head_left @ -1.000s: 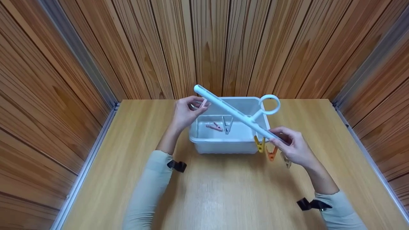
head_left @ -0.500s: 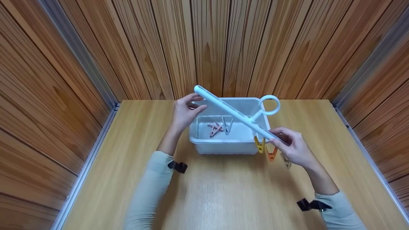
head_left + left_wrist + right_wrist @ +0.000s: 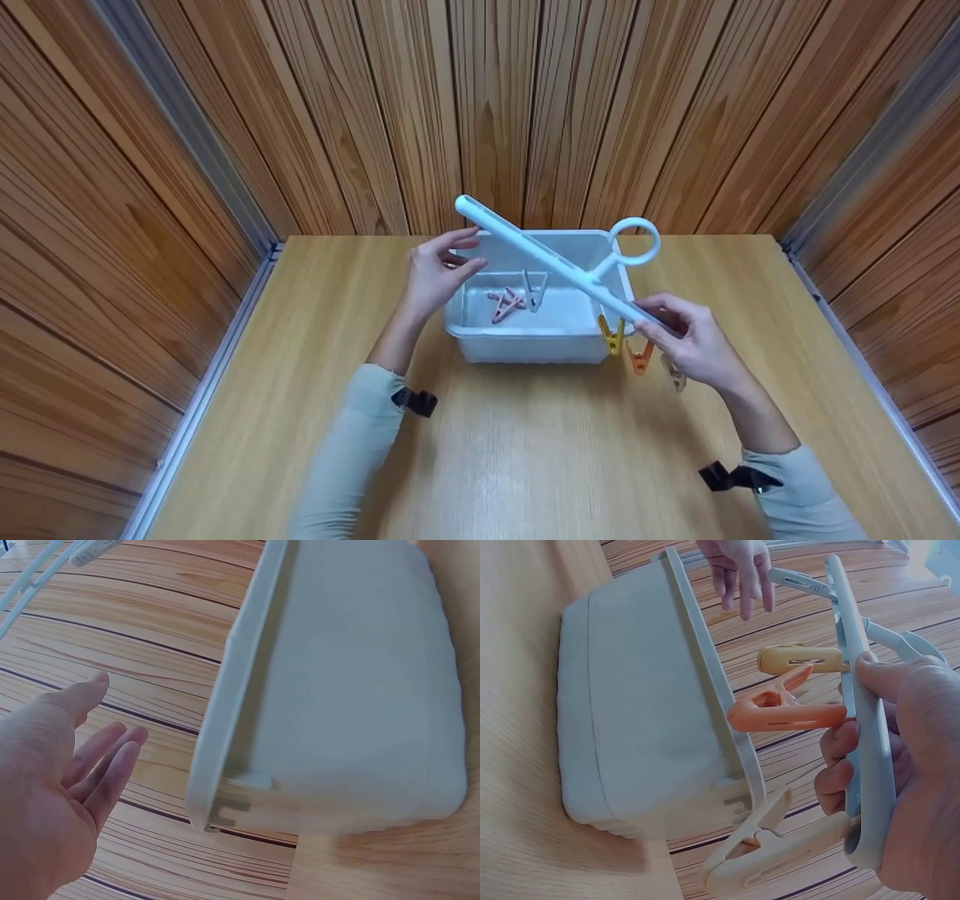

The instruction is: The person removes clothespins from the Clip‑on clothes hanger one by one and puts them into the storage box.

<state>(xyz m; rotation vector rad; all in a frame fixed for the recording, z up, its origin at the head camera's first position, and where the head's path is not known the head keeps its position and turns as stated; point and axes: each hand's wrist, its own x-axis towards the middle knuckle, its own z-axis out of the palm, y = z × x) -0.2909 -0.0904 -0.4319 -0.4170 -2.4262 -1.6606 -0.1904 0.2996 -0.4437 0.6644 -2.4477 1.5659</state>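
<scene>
My right hand (image 3: pixel 694 341) grips one end of a light blue clip hanger (image 3: pixel 540 255) with a ring handle, held tilted over the bin. From the hanger hang a yellow clothespin (image 3: pixel 611 335), an orange clothespin (image 3: pixel 787 709), a beige clothespin (image 3: pixel 780 847) and a grey-blue clothespin (image 3: pixel 802 582). Left of the hanger's raised end is my left hand (image 3: pixel 439 274), its fingers apart and holding nothing. In the left wrist view, that hand's palm and relaxed fingers show beside the bin. Two pink clothespins (image 3: pixel 506 306) lie overlapping in the white plastic bin (image 3: pixel 536 346).
The bin stands on a wooden table (image 3: pixel 495 450), near its back edge. Wood-plank walls (image 3: pixel 495 112) rise behind and at both sides, with metal rails (image 3: pixel 202 390) along the table's sides. Black straps (image 3: pixel 739 478) sit on both sleeves.
My left hand has let go of a pink clothespin, which dropped into the bin onto the other pink one. My right hand has raised the hanger slightly.
</scene>
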